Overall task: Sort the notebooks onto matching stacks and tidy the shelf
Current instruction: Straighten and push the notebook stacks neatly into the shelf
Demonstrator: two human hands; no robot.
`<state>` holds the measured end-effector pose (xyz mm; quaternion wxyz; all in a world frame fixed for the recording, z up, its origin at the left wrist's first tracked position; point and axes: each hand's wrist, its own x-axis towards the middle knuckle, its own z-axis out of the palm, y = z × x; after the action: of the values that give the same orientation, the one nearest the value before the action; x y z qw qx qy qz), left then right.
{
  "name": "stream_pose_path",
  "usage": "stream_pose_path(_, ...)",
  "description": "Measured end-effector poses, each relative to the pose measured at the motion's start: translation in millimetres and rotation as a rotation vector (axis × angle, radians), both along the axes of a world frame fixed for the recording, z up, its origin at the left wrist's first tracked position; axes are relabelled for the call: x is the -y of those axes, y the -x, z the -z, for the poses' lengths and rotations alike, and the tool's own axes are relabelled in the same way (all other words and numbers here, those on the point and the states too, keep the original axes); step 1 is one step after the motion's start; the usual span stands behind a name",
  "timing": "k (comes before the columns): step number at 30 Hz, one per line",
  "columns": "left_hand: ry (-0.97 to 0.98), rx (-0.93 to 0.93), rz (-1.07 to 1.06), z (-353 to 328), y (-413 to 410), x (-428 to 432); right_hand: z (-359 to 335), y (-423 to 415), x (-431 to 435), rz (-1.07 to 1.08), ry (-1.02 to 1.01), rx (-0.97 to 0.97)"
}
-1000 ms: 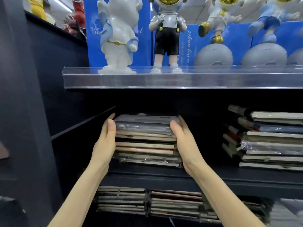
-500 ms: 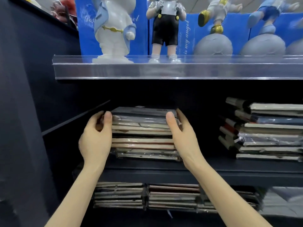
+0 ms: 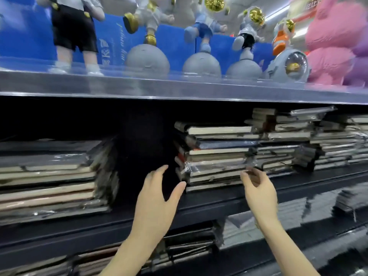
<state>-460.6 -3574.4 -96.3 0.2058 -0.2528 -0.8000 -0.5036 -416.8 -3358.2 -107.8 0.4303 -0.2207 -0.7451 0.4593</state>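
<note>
Head view: I'm looking at the middle stack of notebooks [image 3: 215, 154], which lies flat on the dark shelf [image 3: 219, 204] with page edges facing me. A lower stack [image 3: 49, 176] sits well apart to its left, and more piles [image 3: 298, 140] crowd against its right.

The left hand [image 3: 157, 198] is spread wide and holds nothing, its thumb just beside the stack's lower left corner. The right hand [image 3: 258, 188] is at the lower right corner with its fingers loosely curled. I see nothing held in them, though blur hides whether the tips touch the plastic wrap.

I judge the hands bracket the two ends because the covers sit ragged, with spines jutting out at the left. Pressing in from both sides would square them. Some books are wrapped, so they will likely slide.

Above, toy astronauts [image 3: 147, 36] and a pink plush [image 3: 334, 40] stand behind a clear lip [image 3: 179, 86]. More notebooks [image 3: 189, 246] fill the shelf below.
</note>
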Motion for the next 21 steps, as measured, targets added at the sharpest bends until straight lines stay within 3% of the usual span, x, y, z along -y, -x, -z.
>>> stream_pose_path(6,0.031,0.257,0.032,-6.2,33.3,-76.2,-16.2,22.1,-73.4,-0.356,0.026,0.301)
stream_pose_path(10,-0.094,0.295,0.012,-7.0,39.4,-91.1,-18.7,44.1,-94.4,-0.711,0.349,0.244)
stream_pose_path(13,-0.177,0.334,0.029,-10.5,33.2,-96.4,-17.1,47.5,-97.6,-0.854,0.433,0.095)
stream_pose_path(17,-0.264,0.368,-0.069,-10.0,26.1,-94.7,-16.9,39.8,-93.7,-0.984,0.399,0.004)
stream_pose_path(21,-0.356,0.355,-0.140,-8.3,23.8,-69.0,-17.0,28.9,-72.4,-1.097,0.285,0.053)
